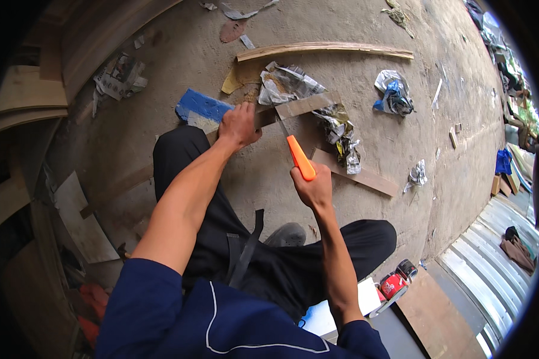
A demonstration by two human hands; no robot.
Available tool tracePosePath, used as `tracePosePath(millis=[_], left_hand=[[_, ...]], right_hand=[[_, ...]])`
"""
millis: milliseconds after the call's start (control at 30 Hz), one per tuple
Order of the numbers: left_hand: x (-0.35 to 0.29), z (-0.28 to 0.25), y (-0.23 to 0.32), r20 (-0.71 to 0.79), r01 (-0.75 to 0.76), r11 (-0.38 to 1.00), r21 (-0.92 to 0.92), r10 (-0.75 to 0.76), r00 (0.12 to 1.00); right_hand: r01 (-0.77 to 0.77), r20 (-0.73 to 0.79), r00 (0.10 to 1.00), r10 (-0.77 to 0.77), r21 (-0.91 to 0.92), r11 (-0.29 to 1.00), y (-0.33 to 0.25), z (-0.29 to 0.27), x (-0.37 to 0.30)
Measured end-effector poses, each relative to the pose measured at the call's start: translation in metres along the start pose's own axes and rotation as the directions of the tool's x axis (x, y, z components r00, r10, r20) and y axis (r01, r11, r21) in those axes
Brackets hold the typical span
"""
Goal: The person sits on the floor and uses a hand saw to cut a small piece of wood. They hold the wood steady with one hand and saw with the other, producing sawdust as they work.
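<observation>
My right hand (315,186) is closed around the orange handle of a handsaw (300,157). The saw's thin dark blade lies across a flat wooden strip (308,105), pointing away from me. Just left of the blade, my left hand (239,127) grips the same strip, its fingers curled over it. Close beside that hand is a block painted blue and white (202,106). The strip's right end sticks out past the blade over crumpled newspaper (293,81). How the strip is supported under my left hand is hidden.
A long wood batten (323,49) lies beyond the newspaper, and a shorter board (359,173) lies to the right. Crumpled paper with blue (394,94) sits farther right. Boards (30,90) lean at the left. Near my right elbow are a red can (393,286) and corrugated metal sheet (485,245).
</observation>
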State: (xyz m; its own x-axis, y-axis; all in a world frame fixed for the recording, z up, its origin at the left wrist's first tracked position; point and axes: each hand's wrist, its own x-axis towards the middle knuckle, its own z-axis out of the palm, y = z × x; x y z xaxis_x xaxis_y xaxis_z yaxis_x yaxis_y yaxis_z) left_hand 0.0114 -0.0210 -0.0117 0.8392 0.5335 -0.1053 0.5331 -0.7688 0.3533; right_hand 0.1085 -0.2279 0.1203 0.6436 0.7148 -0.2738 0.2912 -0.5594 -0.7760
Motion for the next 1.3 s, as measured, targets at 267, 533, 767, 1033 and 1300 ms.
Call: tracePosePath(millis=[267, 533, 767, 1033, 1300], left_hand=[[-0.006, -0.003, -0.010, -0.012, 0.005, 1.000, -0.003, -0.005, 1.000], [0.000, 0.004, 0.000, 0.025, 0.020, 1.000, 0.000, -0.019, 1.000], [-0.001, -0.004, -0.007, -0.001, 0.023, 1.000, 0.006, -0.023, 1.000], [0.007, -0.005, -0.004, 0.020, 0.040, 0.998, 0.038, -0.041, 0.999], [0.004, -0.005, -0.004, 0.008, 0.032, 0.998, 0.049, -0.032, 0.999]], right_hand=[[-0.143, 0.068, 0.989, 0.133, 0.165, 0.976, 0.013, -0.017, -0.043], [-0.021, 0.000, 1.000, 0.021, 0.005, 1.000, 0.007, 0.019, 0.021], [-0.047, 0.029, 0.999, 0.044, 0.097, 0.994, 0.013, -0.016, -0.053], [-0.022, -0.017, 1.000, 0.025, 0.136, 0.990, 0.029, 0.015, -0.014], [0.069, -0.015, 0.998, -0.068, 0.097, 0.993, 0.035, 0.003, -0.025]])
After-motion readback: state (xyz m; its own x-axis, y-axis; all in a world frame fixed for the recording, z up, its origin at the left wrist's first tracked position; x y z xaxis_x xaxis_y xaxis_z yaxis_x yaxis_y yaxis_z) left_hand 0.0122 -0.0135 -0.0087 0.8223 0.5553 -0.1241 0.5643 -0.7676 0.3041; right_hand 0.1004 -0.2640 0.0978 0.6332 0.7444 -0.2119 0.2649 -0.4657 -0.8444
